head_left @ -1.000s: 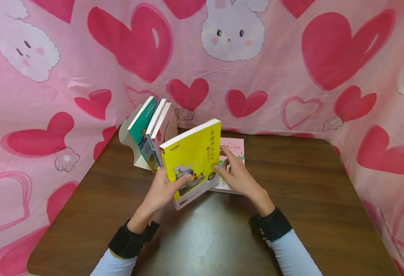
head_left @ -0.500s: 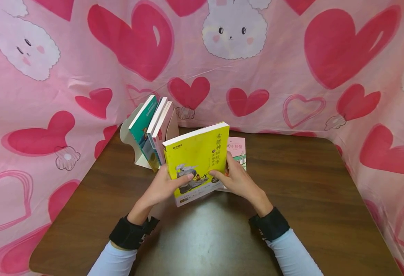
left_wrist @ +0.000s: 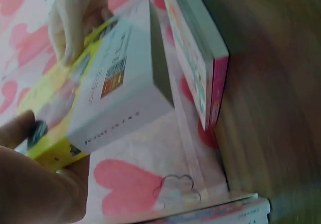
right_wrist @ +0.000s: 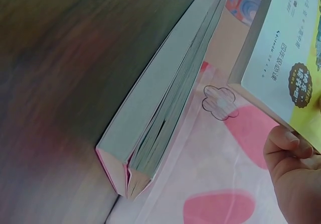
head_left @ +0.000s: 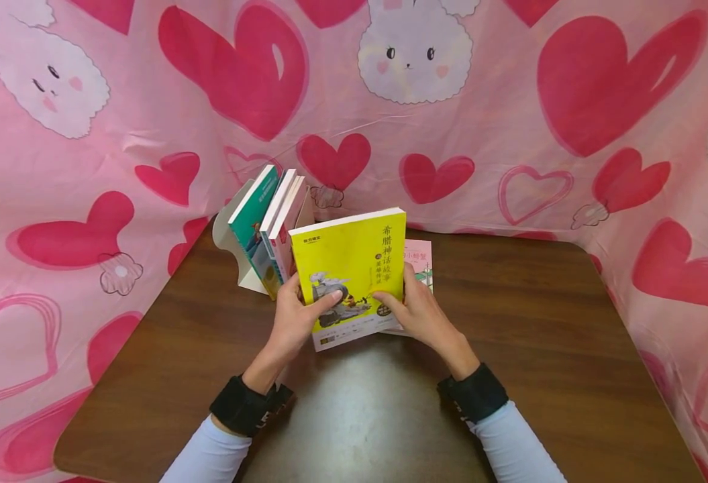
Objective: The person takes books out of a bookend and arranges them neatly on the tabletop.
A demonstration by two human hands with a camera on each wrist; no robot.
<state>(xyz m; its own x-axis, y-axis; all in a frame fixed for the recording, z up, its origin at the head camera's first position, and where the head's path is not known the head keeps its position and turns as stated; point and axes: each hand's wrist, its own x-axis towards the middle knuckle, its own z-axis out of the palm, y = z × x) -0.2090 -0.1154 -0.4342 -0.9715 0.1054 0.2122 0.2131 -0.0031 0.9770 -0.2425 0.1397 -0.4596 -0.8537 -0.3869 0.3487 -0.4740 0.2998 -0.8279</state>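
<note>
A thick yellow paperback book [head_left: 354, 251] with a white band along its bottom is held up over the middle of the table, front cover facing me. My left hand [head_left: 293, 322] grips its left edge, the thumb lying on the cover. On the opposite edge my right hand [head_left: 424, 312] holds it the same way, thumb also on the cover. Behind the yellow book, and partly hidden by it, a pink-covered book [head_left: 420, 258] lies on the table. The right wrist view shows page blocks [right_wrist: 165, 103] of what look like two stacked books there. The yellow book is clear of them.
At the back left, a cream bookend [head_left: 229, 235] holds several upright, leaning books, among them a green one [head_left: 254, 215]. Pink heart-patterned cloth [head_left: 498, 100] hangs round the back and sides of the brown wooden table [head_left: 529, 335].
My right hand, earlier beside the yellow book's right edge with fingers loosely bent, has taken hold of it. The book has shifted slightly right and turned to face me more squarely.
</note>
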